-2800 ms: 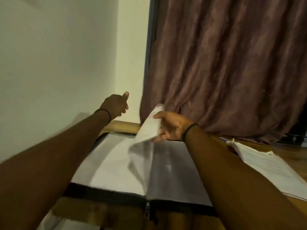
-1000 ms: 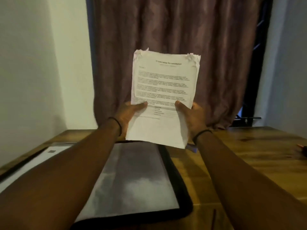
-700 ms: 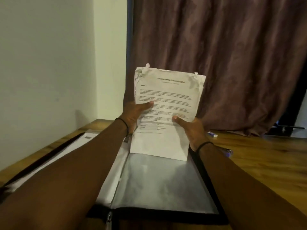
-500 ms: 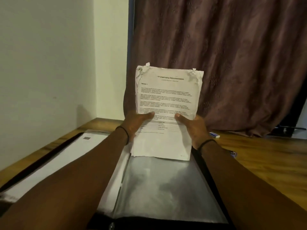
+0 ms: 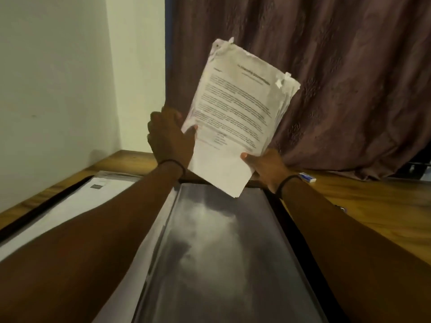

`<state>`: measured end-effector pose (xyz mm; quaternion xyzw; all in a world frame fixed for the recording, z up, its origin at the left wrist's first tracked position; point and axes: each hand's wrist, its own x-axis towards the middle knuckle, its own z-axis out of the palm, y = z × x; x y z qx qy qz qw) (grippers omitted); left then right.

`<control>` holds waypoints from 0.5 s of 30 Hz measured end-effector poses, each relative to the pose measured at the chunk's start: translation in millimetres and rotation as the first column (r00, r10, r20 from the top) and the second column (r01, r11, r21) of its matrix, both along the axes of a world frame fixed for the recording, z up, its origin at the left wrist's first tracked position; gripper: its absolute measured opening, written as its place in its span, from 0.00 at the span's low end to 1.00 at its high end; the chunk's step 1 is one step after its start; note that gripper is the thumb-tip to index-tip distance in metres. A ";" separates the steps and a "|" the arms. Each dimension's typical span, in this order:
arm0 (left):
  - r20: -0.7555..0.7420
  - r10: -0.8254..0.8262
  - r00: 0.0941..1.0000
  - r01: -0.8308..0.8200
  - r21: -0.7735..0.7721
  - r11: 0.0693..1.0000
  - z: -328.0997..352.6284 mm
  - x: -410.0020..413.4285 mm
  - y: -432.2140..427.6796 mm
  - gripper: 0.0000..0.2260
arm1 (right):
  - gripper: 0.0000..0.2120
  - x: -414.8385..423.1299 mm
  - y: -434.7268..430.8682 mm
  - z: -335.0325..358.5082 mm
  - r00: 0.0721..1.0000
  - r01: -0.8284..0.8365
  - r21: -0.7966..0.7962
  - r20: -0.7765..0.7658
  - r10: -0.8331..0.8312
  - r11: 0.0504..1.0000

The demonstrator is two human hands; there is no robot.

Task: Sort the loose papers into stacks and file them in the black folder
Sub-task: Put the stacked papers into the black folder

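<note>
A stack of printed papers (image 5: 235, 117) with torn top corners is held up in the air, tilted to the right, above the far end of the open black folder (image 5: 286, 220). My left hand (image 5: 170, 136) grips the stack's left edge, thumb on the front. My right hand (image 5: 265, 169) grips its lower right corner, thumb on the front sheet. The folder lies open on the wooden table; a shiny clear sleeve (image 5: 221, 248) covers its right half, and white sheets (image 5: 70, 206) lie in its left half under my left forearm.
The wooden table (image 5: 363, 210) runs on to the right. A small white and blue object (image 5: 307, 177) lies at its back, near the brown curtain (image 5: 338, 78). A white wall (image 5: 51, 89) stands close on the left.
The stack was upright and square to me; it is now tipped to the right, my left hand higher and my right hand lower on it. The view has moved closer over the folder.
</note>
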<state>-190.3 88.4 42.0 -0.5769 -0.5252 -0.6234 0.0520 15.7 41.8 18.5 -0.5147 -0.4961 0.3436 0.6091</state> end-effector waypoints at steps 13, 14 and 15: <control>-0.394 -0.655 0.645 0.432 -0.519 0.738 -81.3 25.0 32.3 0.06 | 0.09 26.0 58.3 -41.1 0.980 0.070 -0.001 -0.189 -0.069 0.998; -0.397 -0.647 0.651 0.436 -0.503 0.746 -81.6 25.3 30.9 0.06 | 0.09 25.7 57.7 -42.4 0.980 0.074 0.013 -0.185 -0.071 0.997; -0.404 -0.640 0.654 0.444 -0.480 0.757 -82.3 26.7 29.2 0.06 | 0.08 26.2 56.9 -43.5 0.980 0.083 0.023 -0.182 -0.078 0.996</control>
